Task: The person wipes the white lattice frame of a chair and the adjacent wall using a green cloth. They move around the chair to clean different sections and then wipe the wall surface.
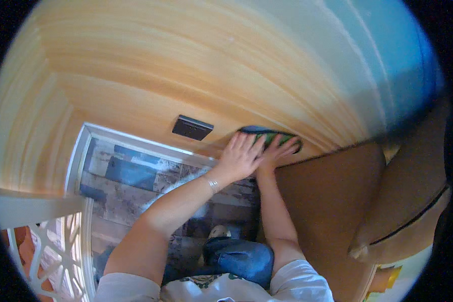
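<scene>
Both my hands reach forward, side by side and touching or overlapping, to a dark-rimmed oval object (266,137) with green and blue parts against the orange-striped wall (136,56). My left hand (243,153) lies spread over its left part, the palm turned away from me. My right hand (281,149) has its fingers apart over the right part. What exactly the object is, and whether it is fixed to the wall, I cannot tell. Left of the hands, a dark rectangular wall plate (192,127) sits low on the wall.
A brown upholstered sofa (324,196) with a cushion (404,219) stands at the right, close to the wall. Patchwork-patterned flooring (132,170) lies below, edged by a white baseboard (143,142). At the lower left is a white openwork panel (53,256).
</scene>
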Available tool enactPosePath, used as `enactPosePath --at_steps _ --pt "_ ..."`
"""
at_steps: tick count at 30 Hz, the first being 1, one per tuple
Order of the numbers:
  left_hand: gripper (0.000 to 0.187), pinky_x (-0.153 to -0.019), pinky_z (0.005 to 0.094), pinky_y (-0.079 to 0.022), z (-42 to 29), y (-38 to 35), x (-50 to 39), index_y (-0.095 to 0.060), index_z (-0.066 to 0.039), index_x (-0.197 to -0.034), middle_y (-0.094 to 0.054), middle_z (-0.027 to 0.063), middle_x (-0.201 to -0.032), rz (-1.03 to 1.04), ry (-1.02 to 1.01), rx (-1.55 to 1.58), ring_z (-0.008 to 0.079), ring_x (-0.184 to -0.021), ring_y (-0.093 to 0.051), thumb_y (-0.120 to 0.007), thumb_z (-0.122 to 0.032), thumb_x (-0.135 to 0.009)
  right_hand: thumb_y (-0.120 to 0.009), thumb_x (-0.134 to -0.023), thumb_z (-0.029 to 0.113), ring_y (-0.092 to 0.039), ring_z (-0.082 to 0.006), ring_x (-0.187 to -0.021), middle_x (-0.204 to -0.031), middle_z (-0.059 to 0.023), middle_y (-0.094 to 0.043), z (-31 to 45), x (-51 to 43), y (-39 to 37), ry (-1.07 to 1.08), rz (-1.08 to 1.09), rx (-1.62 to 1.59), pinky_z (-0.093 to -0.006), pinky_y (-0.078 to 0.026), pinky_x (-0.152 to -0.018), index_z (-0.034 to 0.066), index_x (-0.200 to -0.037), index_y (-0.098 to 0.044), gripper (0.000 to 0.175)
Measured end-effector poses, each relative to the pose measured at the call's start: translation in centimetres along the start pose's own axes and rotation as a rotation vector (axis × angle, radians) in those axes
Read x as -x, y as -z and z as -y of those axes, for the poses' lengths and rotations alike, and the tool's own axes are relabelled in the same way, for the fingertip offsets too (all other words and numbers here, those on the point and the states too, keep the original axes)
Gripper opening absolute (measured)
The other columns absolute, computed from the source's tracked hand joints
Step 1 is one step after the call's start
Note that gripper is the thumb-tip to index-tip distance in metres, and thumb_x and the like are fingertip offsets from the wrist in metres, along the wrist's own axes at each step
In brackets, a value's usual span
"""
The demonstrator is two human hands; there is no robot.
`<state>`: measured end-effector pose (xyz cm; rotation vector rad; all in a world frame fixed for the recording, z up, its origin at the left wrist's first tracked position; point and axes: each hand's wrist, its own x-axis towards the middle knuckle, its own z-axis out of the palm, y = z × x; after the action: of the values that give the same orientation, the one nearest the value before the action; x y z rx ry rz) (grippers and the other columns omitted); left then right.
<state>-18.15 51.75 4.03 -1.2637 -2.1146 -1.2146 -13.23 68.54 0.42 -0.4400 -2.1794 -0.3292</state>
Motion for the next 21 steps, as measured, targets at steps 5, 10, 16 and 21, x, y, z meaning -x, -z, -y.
enactPosePath --at_steps 5,10,16,21 --pt "0.071 -0.101 0.055 -0.03 -4.1 -0.8 -3.3 -0.034 -0.004 -0.137 -0.037 0.025 -0.131 -0.304 0.12 0.106 0.0442 -0.118 -0.037 -0.06 -0.039 -0.081 -0.046 -0.088 0.058 -0.002 -0.052 -0.135 -0.151 -0.0235 0.001 1.7 -4.9 1.6 0.086 -0.266 0.062 -0.07 -0.012 -0.101 0.0257 -0.147 -0.003 0.079" --pt "0.062 -0.102 0.0604 -0.025 -0.8 -3.8 2.4 -0.041 0.008 -0.124 -0.032 0.0373 -0.129 -0.206 0.344 0.134 0.056 -0.12 -0.03 -0.055 -0.037 -0.084 -0.046 -0.089 0.051 -0.013 -0.0556 -0.129 -0.152 -0.0194 0.001 1.8 1.9 -1.7 0.277 -0.062 0.104 -0.0713 -0.018 -0.098 0.0313 -0.144 -0.021 0.063" --pt "0.062 -0.106 0.0544 -0.024 3.7 -4.5 8.8 -0.036 0.011 -0.129 -0.027 0.0401 -0.134 -0.067 0.707 0.095 0.0545 -0.125 -0.028 -0.051 -0.034 -0.088 -0.049 -0.088 0.036 -0.035 -0.0506 -0.117 -0.145 -0.0168 -0.026 5.9 6.5 -0.1 0.428 0.552 0.094 -0.0675 -0.025 -0.097 0.0315 -0.136 -0.041 0.049" --pt "0.062 -0.109 0.0503 -0.018 9.5 -1.5 10.9 -0.029 0.018 -0.129 -0.016 0.043 -0.137 -0.162 0.827 0.092 0.054 -0.13 -0.019 -0.045 -0.028 -0.091 -0.063 -0.075 0.02 -0.043 -0.0392 -0.114 -0.14 -0.015 -0.037 11.9 3.7 1.6 0.696 0.711 -0.215 -0.0515 -0.032 -0.1 0.015 -0.133 -0.046 0.061"
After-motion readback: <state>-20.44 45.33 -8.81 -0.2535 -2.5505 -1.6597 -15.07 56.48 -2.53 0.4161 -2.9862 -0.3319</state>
